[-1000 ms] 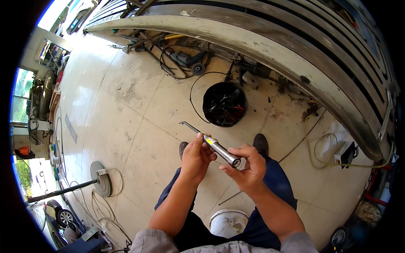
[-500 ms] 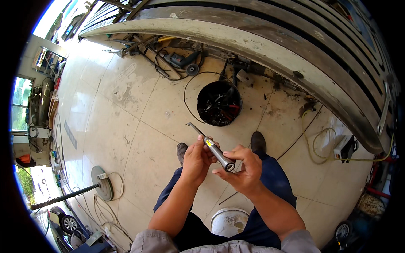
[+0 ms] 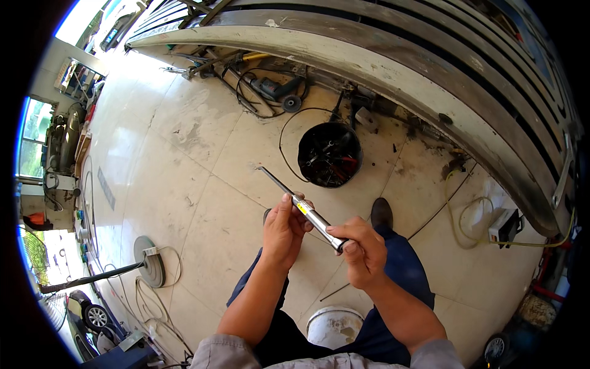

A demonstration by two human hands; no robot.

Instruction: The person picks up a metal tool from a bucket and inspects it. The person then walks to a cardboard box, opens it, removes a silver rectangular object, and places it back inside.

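A slim silver cylindrical tool (image 3: 316,220) with a thin dark rod and a yellow label lies slanted between my hands, its rod pointing far left. My left hand (image 3: 281,234) is closed around it near the label, thumb along the side. At its near end, my right hand (image 3: 365,251) is closed with thumb and fingers pinching the barrel. The exact kind of tool does not show. Beyond it on the floor stands a black bucket (image 3: 311,133) containing several metal tools, wrenches among them.
A slatted metal platform (image 3: 369,72) crosses the far side. By its edge lies a corded angle grinder (image 3: 273,88). A white bucket (image 3: 335,326) stands between my legs. To the left are a round stand base (image 3: 149,261) and hoses; at right, a white boxy device (image 3: 505,226) with a yellowish hose.
The tool has turned slightly, so its near end faces me less. My right hand has shifted a little to the right and closed tighter on that end. The view has shifted slightly.
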